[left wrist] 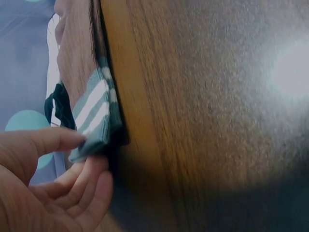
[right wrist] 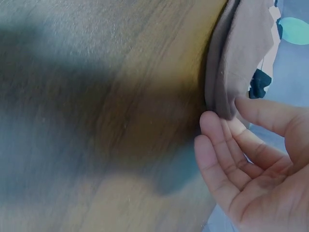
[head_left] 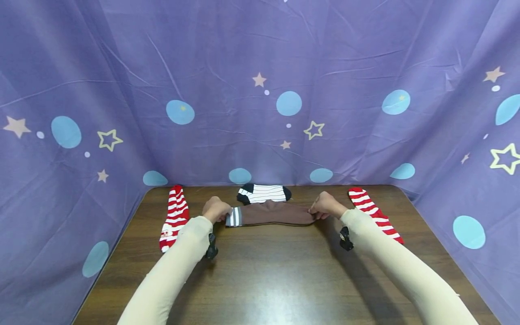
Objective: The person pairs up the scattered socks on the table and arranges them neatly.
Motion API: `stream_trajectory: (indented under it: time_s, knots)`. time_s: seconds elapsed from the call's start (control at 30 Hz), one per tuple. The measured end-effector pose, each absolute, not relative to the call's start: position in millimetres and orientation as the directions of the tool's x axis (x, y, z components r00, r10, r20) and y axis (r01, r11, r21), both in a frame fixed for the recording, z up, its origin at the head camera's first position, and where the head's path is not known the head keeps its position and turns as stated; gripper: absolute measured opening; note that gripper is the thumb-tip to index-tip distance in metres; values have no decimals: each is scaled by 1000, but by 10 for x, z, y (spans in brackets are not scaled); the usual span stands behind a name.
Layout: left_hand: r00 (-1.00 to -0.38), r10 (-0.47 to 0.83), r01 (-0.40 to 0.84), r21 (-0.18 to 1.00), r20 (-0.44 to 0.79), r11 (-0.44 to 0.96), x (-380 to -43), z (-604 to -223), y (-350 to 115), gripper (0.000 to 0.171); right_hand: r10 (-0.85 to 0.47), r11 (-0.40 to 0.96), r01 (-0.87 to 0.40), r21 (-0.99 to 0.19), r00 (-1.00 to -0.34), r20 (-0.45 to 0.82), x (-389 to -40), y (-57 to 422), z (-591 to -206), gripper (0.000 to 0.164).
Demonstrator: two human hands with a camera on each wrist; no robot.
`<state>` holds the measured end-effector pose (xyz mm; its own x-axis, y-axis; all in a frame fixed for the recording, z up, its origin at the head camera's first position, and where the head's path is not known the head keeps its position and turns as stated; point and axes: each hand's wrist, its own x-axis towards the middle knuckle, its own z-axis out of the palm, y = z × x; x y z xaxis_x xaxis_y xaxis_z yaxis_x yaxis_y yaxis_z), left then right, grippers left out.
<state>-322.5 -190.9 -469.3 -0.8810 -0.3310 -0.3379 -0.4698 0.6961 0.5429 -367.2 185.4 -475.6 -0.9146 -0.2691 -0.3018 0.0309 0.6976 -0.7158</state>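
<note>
A brown sock [head_left: 276, 214] with a grey cuff and white stripes stretches sideways between my two hands, close above the table or on it. My left hand [head_left: 216, 210] pinches the striped cuff [left wrist: 96, 108] between thumb and fingers. At the other end, my right hand [head_left: 326, 206] pinches the brown toe part [right wrist: 241, 53], thumb on one side and fingertips on the other. In the right wrist view the sock looks layered there. Right behind it lies a white sock [head_left: 268, 193] with thin dark stripes and black ends, partly covered by the brown one.
On the left of the wooden table [head_left: 268, 266] lies a red and white striped sock [head_left: 177, 210]. Another striped red sock [head_left: 371, 210] lies at the right, partly behind my right forearm. A purple curtain [head_left: 227, 90] surrounds the table's back and sides.
</note>
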Motion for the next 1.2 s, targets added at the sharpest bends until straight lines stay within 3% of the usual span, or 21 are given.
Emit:
stream_trajectory:
  time_s: [0.2, 0.43, 0.6, 0.73, 1.0, 1.2]
  knots:
    - [-885, -414, -462, 506, -212, 728, -3297, -4697, -1834, 38, -334, 672, 2, -740, -892, -305, -3666, 1976, -4643, 14]
    - [-903, -423, -376, 618, -77, 690, -3324, -4599, -1534, 23, -375, 673, -62, -737, -888, -267, -3741, 2152, -4500, 22]
    - [-917, -399, -279, 699, 9, 659, -3314, -4547, -1187, 37, -380, 688, -101, -719, -894, -238, -3807, 2286, -4389, 22]
    - [-930, -363, -199, 754, 56, 626, -3314, -4545, -821, 34, -375, 665, -98, -740, -901, -219, -3835, 2384, -4285, 23]
    - [-964, -265, -139, 844, 3, 518, -3201, -4502, -34, 32, -334, 681, -93, -726, -923, -194, -3955, 2666, -4121, 24]
    - [-974, -208, -168, 906, -91, 388, -3142, -4541, 460, 25, -276, 653, -42, -756, -943, -186, -4020, 2875, -4111, 25]
